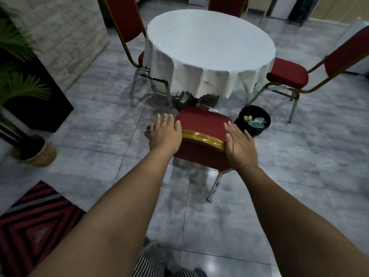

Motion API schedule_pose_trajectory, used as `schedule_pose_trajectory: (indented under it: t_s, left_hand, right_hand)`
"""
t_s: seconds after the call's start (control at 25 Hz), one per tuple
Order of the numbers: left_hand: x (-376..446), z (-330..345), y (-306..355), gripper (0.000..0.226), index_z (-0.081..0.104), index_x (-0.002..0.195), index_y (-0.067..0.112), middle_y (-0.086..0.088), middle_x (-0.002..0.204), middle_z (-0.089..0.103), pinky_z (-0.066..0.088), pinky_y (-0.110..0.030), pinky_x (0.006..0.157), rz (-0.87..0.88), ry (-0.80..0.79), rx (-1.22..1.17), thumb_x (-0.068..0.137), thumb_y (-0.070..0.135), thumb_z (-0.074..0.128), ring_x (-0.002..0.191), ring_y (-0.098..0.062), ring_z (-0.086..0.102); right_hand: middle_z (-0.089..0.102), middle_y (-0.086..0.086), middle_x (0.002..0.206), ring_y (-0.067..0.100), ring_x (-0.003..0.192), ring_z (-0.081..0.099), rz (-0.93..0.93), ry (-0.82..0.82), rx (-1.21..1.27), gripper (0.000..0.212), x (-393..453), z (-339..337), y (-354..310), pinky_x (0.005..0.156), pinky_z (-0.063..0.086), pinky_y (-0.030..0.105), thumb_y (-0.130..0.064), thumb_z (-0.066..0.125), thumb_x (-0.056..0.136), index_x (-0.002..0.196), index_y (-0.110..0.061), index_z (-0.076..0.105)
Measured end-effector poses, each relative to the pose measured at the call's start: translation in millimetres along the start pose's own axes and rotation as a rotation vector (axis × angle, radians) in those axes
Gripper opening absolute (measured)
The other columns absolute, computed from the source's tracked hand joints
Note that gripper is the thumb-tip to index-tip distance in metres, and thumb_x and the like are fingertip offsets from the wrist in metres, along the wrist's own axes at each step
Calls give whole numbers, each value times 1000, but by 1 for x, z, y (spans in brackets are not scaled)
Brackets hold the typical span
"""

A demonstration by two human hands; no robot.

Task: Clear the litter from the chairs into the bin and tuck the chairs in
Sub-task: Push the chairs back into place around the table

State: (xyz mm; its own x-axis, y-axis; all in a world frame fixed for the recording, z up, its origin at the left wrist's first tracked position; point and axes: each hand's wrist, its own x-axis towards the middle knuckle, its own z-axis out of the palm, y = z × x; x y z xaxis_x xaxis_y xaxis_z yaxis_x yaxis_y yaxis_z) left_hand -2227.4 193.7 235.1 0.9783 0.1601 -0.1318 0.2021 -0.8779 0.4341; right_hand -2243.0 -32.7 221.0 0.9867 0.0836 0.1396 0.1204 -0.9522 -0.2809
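Both hands reach for the near red upholstered chair with a gold-painted frame (201, 134). The left hand (164, 132) and right hand (238, 146) lie with straight, relaxed fingers at either end of its top rail, apparently touching it. The chair faces a round table under a white cloth (209, 50). Just right of it stands a black bin (252, 120) holding litter.

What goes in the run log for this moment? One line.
phase: tucking chair | left hand: open, at near chair back | right hand: open, on backrest | bin: holds litter
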Motion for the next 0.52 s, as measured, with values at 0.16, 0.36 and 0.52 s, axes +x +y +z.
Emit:
schedule_pose_trajectory:
  t_s: [0.16,0.36,0.52]
  left_hand:
    - [-14,11,19,62,13,156,16,-1,164,9,0,-42,123,-41,17,7,102,46,10,152,-17,-2]
    - [-13,14,19,59,9,156,16,-2,165,6,-3,-40,122,-47,41,69,103,42,9,152,-18,-1]
    - [-5,19,18,58,1,156,20,1,164,-7,-9,-39,120,-4,67,120,102,41,6,151,-14,-10]
  right_hand:
    - [25,0,161,13,149,19,87,-22,4,58,-6,-5,19,122,11,40,-38,17,100,153,-18,31]
    - [43,-3,153,11,142,35,162,151,170,57,-8,0,-3,119,18,38,-47,23,99,145,-21,46]
    - [40,-3,154,13,145,31,88,127,132,61,2,1,8,118,22,40,-52,19,98,146,-23,43]
